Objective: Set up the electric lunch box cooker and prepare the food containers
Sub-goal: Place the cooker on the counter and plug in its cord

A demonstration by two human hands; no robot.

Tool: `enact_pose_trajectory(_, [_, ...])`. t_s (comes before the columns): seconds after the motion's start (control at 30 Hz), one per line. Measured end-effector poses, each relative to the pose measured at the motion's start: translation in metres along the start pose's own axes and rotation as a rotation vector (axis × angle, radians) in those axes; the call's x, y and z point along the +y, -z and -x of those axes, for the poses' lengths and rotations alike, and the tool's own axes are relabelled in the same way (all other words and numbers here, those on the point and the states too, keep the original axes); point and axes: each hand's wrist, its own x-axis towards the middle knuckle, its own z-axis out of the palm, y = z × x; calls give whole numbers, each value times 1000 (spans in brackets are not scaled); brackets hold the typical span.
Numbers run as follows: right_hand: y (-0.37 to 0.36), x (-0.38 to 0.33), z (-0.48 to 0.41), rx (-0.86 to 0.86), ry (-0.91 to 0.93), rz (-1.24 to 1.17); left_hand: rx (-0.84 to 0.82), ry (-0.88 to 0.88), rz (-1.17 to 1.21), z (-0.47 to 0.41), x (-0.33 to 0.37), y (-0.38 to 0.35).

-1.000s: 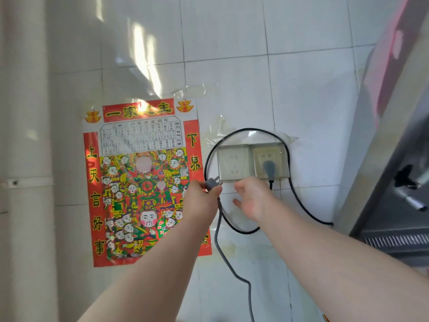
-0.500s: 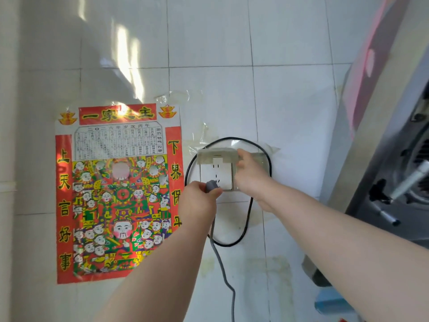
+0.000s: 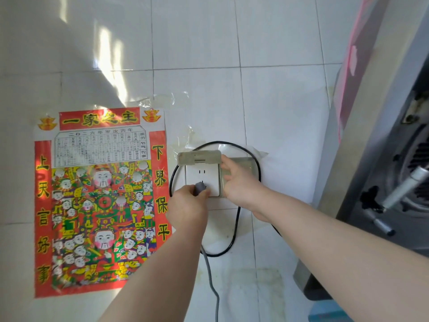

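Observation:
A white wall socket (image 3: 202, 173) sits on the tiled wall with its clear splash cover (image 3: 199, 157) flipped up. My left hand (image 3: 187, 206) grips a grey plug (image 3: 200, 188) and holds it against the socket's lower holes. The plug's grey cable (image 3: 212, 284) hangs down below my wrist. My right hand (image 3: 236, 180) reaches to the cover's right end, thumb touching its edge, fingers lying over the neighbouring covered socket (image 3: 241, 169).
A black cable (image 3: 236, 226) loops around the sockets. A red and yellow printed poster (image 3: 99, 198) is taped to the wall at left. A stainless steel range hood (image 3: 380, 159) juts out at right, with a blue object (image 3: 329, 312) below it.
My right hand lifted the left socket's cover and keeps it up. My left hand moved the grey plug up and right onto the socket face. The camera moved closer.

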Motion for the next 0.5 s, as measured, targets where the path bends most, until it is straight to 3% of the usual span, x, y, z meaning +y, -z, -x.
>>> enact_pose_trajectory(0.23, [1, 4, 0, -44, -9, -28, 92, 28, -109, 1, 14, -4])
enact_pose_trajectory(0.5, [3, 6, 1, -59, 9, -40, 70, 40, -154, 2, 8, -5])
